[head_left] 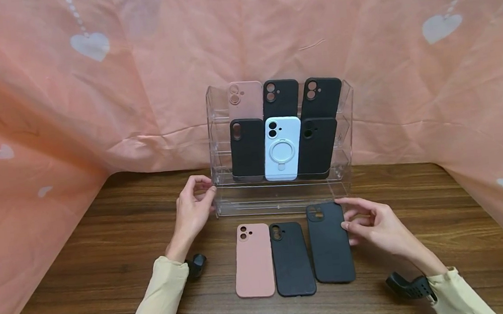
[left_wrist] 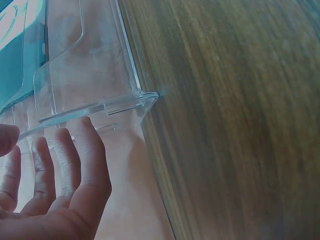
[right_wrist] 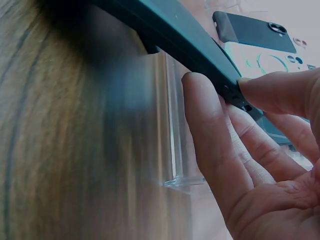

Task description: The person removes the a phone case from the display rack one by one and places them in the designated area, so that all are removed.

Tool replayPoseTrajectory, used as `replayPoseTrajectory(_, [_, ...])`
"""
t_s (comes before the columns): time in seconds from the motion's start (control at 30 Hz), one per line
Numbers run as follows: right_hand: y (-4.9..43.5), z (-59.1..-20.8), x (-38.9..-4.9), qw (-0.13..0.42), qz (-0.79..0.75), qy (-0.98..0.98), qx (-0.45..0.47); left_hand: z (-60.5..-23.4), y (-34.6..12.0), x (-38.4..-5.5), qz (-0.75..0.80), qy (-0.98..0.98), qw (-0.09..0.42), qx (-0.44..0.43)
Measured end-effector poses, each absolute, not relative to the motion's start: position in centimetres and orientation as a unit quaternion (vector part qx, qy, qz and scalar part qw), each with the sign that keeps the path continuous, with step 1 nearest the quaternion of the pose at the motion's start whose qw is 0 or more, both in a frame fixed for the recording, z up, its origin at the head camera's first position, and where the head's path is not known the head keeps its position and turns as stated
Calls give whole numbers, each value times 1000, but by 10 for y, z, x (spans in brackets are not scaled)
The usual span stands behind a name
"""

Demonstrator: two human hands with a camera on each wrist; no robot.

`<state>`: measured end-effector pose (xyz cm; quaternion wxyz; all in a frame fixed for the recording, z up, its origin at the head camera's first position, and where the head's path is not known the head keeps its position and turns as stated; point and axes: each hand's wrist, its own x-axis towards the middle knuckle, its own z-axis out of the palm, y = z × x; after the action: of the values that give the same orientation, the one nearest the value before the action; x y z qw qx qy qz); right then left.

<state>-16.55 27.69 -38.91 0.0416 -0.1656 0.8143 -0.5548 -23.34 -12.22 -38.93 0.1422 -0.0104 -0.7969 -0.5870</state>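
Note:
My left hand [head_left: 194, 204] is at the left side of a clear acrylic display stand [head_left: 256, 207]; its bent fingertips [left_wrist: 86, 125] rest against or very near the outer wall. With my right hand [head_left: 376, 226], I pinch the right edge of a black phone case [head_left: 331, 249] between thumb and fingers. In the right wrist view this black case [right_wrist: 185, 37] is edge-on, tilted off the wooden table. To its left lie another black case [head_left: 293, 263] and a pink case [head_left: 253, 266], both flat with camera cutouts at the far end.
Two rows of cases lean in the stand. A white case with a ring [head_left: 284, 166] is between black ones in front; behind are a pink case [head_left: 247, 105] and two black ones. Pink cloth [head_left: 160, 85] hangs behind and beside the brown table [head_left: 105, 229].

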Motion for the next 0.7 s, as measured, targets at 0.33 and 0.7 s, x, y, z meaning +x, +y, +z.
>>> replayPoseTrajectory(0.33, [280,-399,-161,106,-559,805,-167,-387,-122,-233,-588,-796,141,-10])
replayPoseTrajectory(0.7, [280,-405,-163,154,-552,805,-152,-388,-123,-233,-590,-794,142,-12])
